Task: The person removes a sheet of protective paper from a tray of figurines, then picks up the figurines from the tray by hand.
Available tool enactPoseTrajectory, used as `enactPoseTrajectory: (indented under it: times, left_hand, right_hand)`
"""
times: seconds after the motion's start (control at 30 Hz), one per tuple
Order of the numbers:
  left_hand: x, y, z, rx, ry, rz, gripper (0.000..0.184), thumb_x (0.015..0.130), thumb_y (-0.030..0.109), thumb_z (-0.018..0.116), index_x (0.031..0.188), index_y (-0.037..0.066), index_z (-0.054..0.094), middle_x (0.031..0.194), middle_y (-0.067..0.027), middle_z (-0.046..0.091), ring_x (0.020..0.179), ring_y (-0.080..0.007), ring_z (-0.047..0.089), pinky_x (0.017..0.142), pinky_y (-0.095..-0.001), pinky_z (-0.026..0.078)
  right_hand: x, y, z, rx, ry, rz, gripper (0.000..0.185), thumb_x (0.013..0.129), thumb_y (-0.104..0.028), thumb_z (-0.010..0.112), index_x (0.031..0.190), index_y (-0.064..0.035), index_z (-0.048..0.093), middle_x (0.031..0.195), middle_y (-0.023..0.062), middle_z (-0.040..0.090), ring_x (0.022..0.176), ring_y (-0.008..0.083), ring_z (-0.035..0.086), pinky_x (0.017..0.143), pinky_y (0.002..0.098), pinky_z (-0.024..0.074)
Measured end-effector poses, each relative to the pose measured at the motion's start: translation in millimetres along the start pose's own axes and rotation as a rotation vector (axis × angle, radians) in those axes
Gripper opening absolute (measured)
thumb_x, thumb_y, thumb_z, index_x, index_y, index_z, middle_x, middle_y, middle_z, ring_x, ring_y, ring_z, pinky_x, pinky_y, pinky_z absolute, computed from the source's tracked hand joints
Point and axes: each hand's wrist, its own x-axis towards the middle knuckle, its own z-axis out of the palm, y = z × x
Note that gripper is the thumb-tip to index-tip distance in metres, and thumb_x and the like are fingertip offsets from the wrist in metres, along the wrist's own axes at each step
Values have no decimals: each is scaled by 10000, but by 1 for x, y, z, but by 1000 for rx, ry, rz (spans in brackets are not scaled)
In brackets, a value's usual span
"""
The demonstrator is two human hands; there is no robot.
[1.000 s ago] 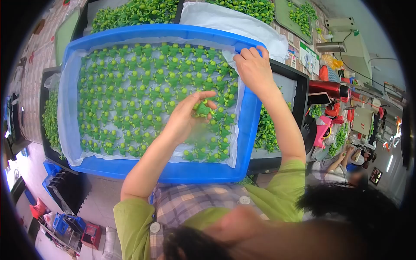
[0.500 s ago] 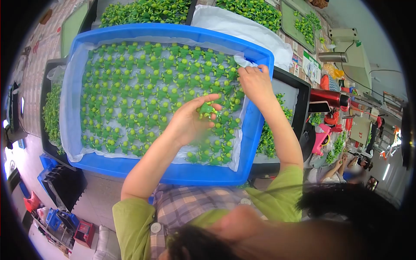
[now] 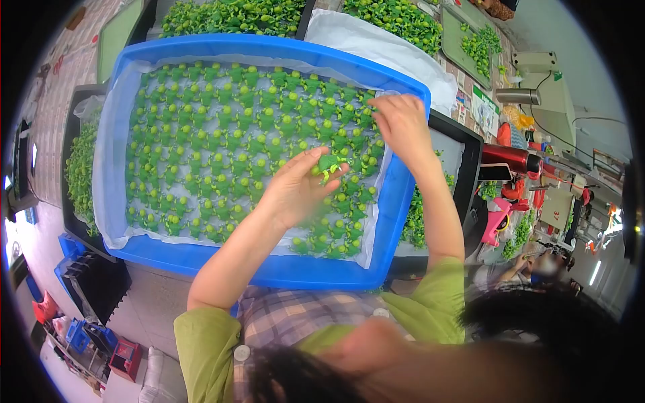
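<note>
Small green toy figures (image 3: 201, 138) with round yellow-green heads stand in rows on a pale sheet inside a blue tray (image 3: 269, 269). My left hand (image 3: 295, 188) is over the tray's right half, palm turned up, with its fingers curled around one or more green toy figures (image 3: 329, 164). Whether more lie deeper in the palm, I cannot tell. Near the tray's far right corner is my right hand (image 3: 403, 127), above the end of the rows. Its fingers reach left with the thumb apart, and nothing shows between them.
Black trays with heaped green figures (image 3: 235, 19) lie beyond the blue tray and at its left (image 3: 80, 168). A white sheet (image 3: 376, 47) covers part of the back. At the right are a red flask (image 3: 510, 159) and a pink stand (image 3: 496, 220). Another person sits farther off.
My right hand has lifted from the tray's corner liner and its fingers have straightened. My left hand has tilted slightly, still holding figures. The view has shifted a little.
</note>
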Motion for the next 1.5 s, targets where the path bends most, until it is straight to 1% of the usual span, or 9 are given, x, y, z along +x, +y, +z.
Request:
enactPoseTrajectory:
  times: [0.13, 0.17, 0.33, 0.4, 0.47, 0.57, 0.8, 1.0, 1.5]
  left_hand:
    - [1, -8, -1, 96, 14, 40, 296, 815, 182, 558, 1056, 54, 443, 1014, -101, 471, 906, -247, 533, 689, -314, 462]
    - [7, -12, -14, 200, -131, 39, 380, 826, 175, 539, 1139, 44, 368, 1028, -117, 472, 885, -211, 532, 708, -319, 464]
    - [0, -24, -3, 301, -121, -70, 538, 839, 183, 505, 1260, 37, 204, 1084, -137, 474, 962, -234, 510, 780, -360, 451]
    - [-3, -23, 2, 307, -158, -130, 519, 836, 177, 499, 1258, 48, 225, 1124, -142, 472, 992, -256, 498, 847, -404, 420]
    - [1, -24, -1, 300, -116, -123, 487, 841, 167, 486, 1249, 35, 255, 1082, -127, 491, 971, -229, 509, 819, -369, 443]
    - [3, -25, -5, 302, -55, -96, 451, 841, 156, 473, 1231, 13, 296, 1020, -97, 514, 936, -185, 518, 777, -319, 465]
    - [9, -24, -12, 277, -35, -73, 419, 839, 168, 467, 1203, 7, 337, 1015, -83, 517, 923, -165, 516, 778, -293, 456]
    - [27, -12, -21, 148, 26, 51, 387, 856, 190, 425, 1188, 3, 361, 1159, -147, 459, 1057, -231, 468, 885, -344, 413]
    - [66, -22, -2, 135, -77, -66, 400, 855, 209, 430, 1194, 14, 350, 1196, -147, 423, 1097, -246, 434, 924, -359, 374]
  right_hand:
    - [-17, -65, -28, 928, -321, 205, 439, 687, -112, 620, 1111, -101, 508, 996, 84, 559, 885, 227, 542, 747, 328, 442]
    - [-23, -74, -20, 824, -230, 0, 472, 676, -96, 629, 1126, -102, 487, 999, 86, 549, 847, 232, 553, 738, 321, 447]
    - [-53, -69, -38, 690, -309, 169, 273, 715, -195, 623, 942, -58, 562, 912, 95, 565, 792, 264, 558, 678, 311, 462]
    - [-72, -48, -55, 554, -15, 297, 207, 700, -156, 637, 876, -55, 597, 814, 93, 575, 735, 253, 566, 624, 308, 462]
    - [-90, -27, -82, 324, -12, 553, 247, 688, -177, 649, 902, -65, 598, 870, 91, 583, 791, 254, 559, 684, 321, 446]
    - [-105, -4, -88, -290, -41, 466, 262, 676, -156, 643, 921, -78, 597, 971, 83, 580, 906, 268, 520, 802, 352, 381]
    - [-11, 14, -7, 48, -24, 94, 111, 693, -32, 534, 792, -48, 581, 761, 61, 597, 751, 256, 540, 666, 352, 421]
    - [18, 23, 29, -293, -345, 87, 186, 653, -3, 504, 831, -57, 514, 726, 73, 580, 792, 254, 551, 668, 370, 426]
    - [6, 36, -10, 114, -182, 136, 325, 656, -61, 620, 939, -78, 462, 834, 88, 545, 744, 245, 559, 640, 335, 448]
